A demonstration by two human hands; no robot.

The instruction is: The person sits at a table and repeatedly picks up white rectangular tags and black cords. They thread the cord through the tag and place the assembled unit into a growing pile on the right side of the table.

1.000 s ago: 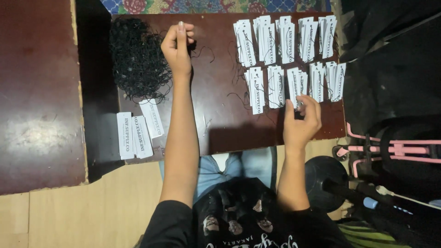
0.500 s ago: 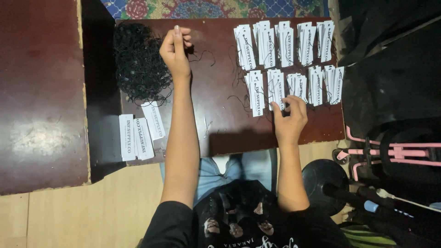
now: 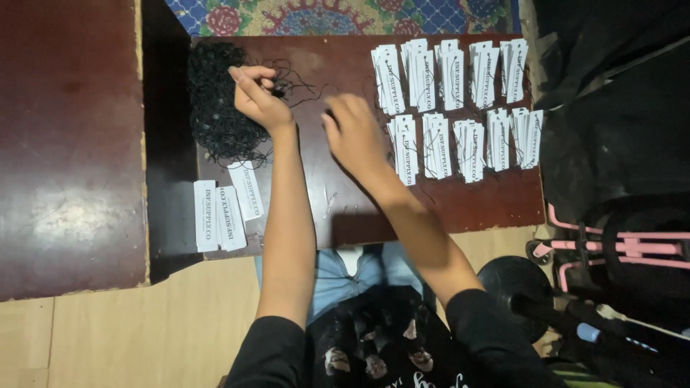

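- Left hand [image 3: 257,100] — fingers curled shut, pinching a thin black thread [image 3: 298,85] at the edge of the thread heap; knuckles toward the camera.
- Thread — loose strands trail from the pinch rightward across the table, toward the right hand.
- Thread heap [image 3: 219,108] — dark tangled mass, touching the left fingers on their outer side and running below the hand.
- Right hand [image 3: 356,136] — blurred; fingers bent loosely, and I cannot tell whether they hold anything. Just beside the left hand, between it and the tag stacks.
- Tag stacks [image 3: 453,108] — white paper tags in two rows of five piles; the nearest lower pile lies just beside the right hand's fingers.
- Loose tags [image 3: 226,212] — three white tags below the heap, near the left forearm, at the table's front edge.
- Table [image 3: 345,201] — dark brown, low, under everything listed.
- Rug [image 3: 345,14] — patterned, beyond the table's far edge.
- Frame [image 3: 611,244] — pink tubing, well apart to the right.
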